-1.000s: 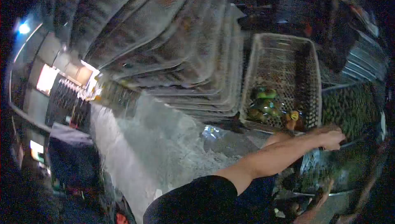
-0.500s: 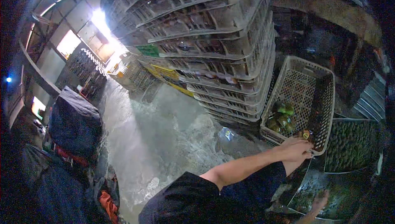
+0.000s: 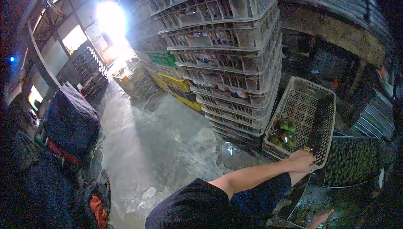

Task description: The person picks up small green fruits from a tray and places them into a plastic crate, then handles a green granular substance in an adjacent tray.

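Observation:
My left hand [image 3: 302,161] reaches out to the near end of a grey plastic crate [image 3: 329,134], its fingers curled over the rim. A small item with a yellowish patch [image 3: 307,149] shows just past the fingertips. Inside the crate, a few green bundles with shiny wrapping [image 3: 286,134] lie in the near left corner. My right hand [image 3: 321,220] is low at the bottom edge, smeared by motion, over a dark wet surface [image 3: 340,203]; its fingers are not clear.
A tall stack of grey crates [image 3: 235,40] rises beside the crate. A tray of dark green clumps [image 3: 352,159] adjoins it on the right. A bit of shiny litter [image 3: 229,147] lies on the concrete floor [image 3: 168,132]. Dark-covered bulk [image 3: 69,119] stands at left.
The view has shifted, so the stack and crate sit lower in it. My left hand stays at the crate's near rim. My right hand has moved down towards the bottom edge.

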Motion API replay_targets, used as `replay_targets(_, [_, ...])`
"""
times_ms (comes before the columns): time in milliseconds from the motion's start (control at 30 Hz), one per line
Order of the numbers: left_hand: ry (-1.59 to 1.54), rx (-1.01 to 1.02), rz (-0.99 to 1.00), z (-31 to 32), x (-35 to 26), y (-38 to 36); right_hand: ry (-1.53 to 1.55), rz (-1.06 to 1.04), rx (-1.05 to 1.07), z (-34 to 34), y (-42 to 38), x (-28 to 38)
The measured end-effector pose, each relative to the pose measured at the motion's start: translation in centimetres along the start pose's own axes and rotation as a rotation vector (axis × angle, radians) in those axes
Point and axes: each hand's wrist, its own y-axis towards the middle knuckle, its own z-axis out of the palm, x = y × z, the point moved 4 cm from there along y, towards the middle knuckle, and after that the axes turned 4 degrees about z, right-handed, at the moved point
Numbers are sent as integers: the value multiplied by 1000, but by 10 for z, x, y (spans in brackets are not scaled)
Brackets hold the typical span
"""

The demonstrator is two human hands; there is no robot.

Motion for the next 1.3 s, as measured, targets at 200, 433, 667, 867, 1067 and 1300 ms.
replay_targets(200, [-7, 104, -62, 0, -5, 0, -20, -16, 99, 5, 0, 15])
replay_targets(433, [-5, -21, 9, -2, -14, -1, 312, 184, 129, 49, -58, 28])
replay_targets(667, [11, -15, 2, 1, -14, 0, 53, -2, -168, 47, -64, 34])
replay_targets(867, [4, -76, 16, 17, -14, 11, 189, -66, -95, 105, -141, 64])
replay_targets(1067, [107, -84, 189, 26, -33, 3, 193, 38, -23, 66, -78, 43])
replay_targets(1300, [112, -52, 135, 24, -54, -12, 276, 69, 30, 79, -81, 27])
